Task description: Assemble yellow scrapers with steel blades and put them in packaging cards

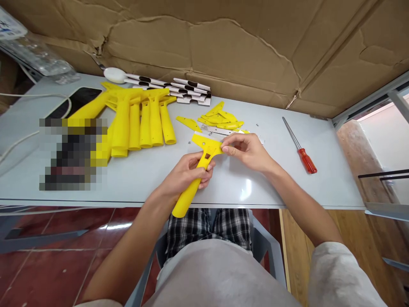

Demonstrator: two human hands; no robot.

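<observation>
My left hand (191, 172) is closed round the handle of a yellow plastic scraper (188, 196), just over the table's front edge. Its wide head points away from me, with a pale strip along the far edge. Thumb and fingers of my right hand (247, 149) pinch the right corner of that head; anything small between them is hidden. Just beyond lie several flat yellow scraper plates (220, 117) in a loose pile. Thin metal blades (212, 130) and small screws (189, 142) are close to the scraper head.
Several yellow scraper handles (145, 123) are heaped at the left, beside a blurred-out patch. Behind them are black-and-white card sleeves (193, 91) and a dark phone-like slab (75, 102). A red-handled screwdriver (306, 161) lies at the right. Cardboard (223, 47) walls the back.
</observation>
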